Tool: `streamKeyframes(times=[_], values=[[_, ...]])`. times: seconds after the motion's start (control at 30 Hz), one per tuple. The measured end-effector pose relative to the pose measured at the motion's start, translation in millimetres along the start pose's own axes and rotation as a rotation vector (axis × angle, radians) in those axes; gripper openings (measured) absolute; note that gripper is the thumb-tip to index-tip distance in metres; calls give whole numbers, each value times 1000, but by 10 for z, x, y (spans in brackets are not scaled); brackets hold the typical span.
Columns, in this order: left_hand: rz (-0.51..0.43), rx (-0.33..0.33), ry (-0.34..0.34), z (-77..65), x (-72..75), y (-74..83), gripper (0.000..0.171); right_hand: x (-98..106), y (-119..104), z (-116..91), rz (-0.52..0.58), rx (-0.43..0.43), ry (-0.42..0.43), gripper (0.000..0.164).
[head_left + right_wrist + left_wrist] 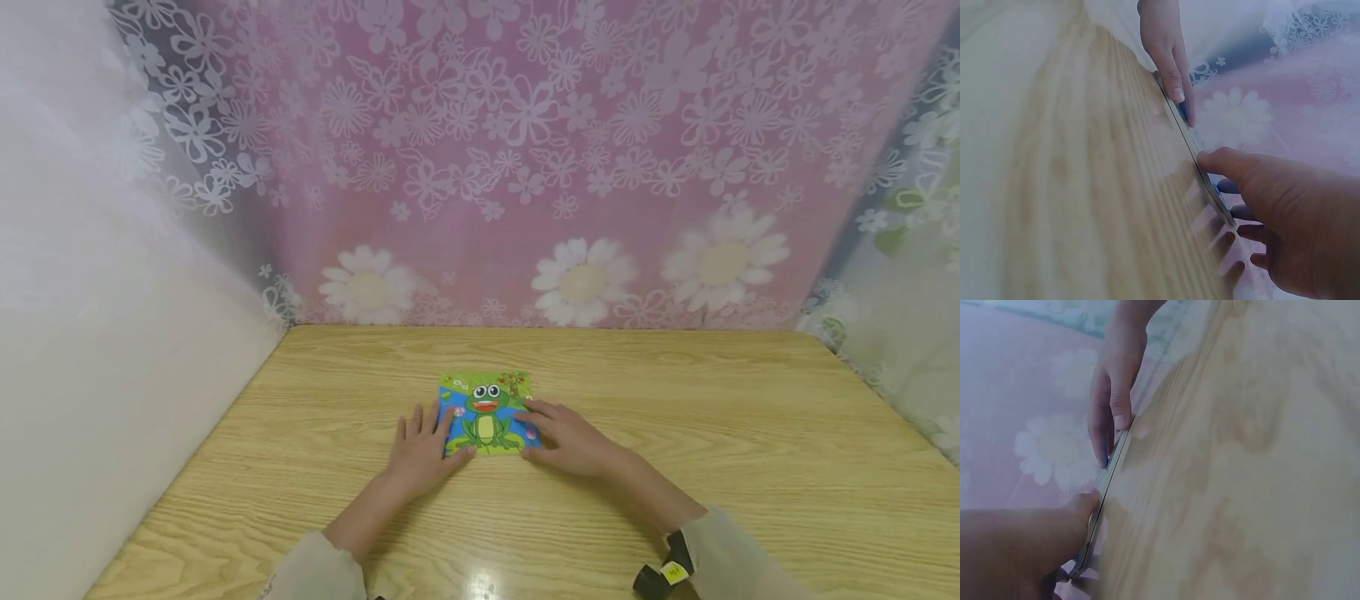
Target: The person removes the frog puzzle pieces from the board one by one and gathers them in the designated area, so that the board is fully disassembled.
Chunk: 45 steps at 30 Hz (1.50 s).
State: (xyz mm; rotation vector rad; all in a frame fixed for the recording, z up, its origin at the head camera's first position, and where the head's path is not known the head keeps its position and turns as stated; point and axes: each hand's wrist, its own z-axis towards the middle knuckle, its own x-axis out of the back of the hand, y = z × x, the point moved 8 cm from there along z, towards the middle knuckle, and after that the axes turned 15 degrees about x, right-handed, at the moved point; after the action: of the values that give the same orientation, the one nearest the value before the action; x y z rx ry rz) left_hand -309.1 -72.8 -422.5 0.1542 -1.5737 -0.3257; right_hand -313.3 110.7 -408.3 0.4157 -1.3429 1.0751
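Note:
A square, flat frog picture board (486,427) lies on the table, with a green frog on blue water and a tree at its top right. My left hand (422,454) rests at its left side, fingers spread and fairly straight, thumb at the near edge. On the right side my right hand (573,442) touches the board, index finger over the edge and thumb by the near right corner. From the right wrist, the board's thin side (1180,119) shows a dark line along it, and the right hand's fingers (1254,232) are spread beside it.
The wood-grain table (675,400) extends around the board. Behind it hangs a pink flowered curtain (480,208), and a pale sheet (135,275) borders the left side. A black strap device (663,571) sits at the right wrist.

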Motion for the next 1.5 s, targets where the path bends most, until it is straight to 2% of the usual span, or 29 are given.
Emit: streamKeyframes(times=[0.33,0.63,1.17,1.5], values=[[19,-5,-6,-48,-55,55,78,9,-51,-109,-11,21,14,57],[45,-23,-10,-126,-32,153,77,62,-120,-216,-24,18,30,55],[4,-47,-13,-246,-30,256,77,68,-167,-356,-45,11,11,57],[25,-52,-29,-307,-86,283,79,87,-246,-448,-56,24,18,58]])
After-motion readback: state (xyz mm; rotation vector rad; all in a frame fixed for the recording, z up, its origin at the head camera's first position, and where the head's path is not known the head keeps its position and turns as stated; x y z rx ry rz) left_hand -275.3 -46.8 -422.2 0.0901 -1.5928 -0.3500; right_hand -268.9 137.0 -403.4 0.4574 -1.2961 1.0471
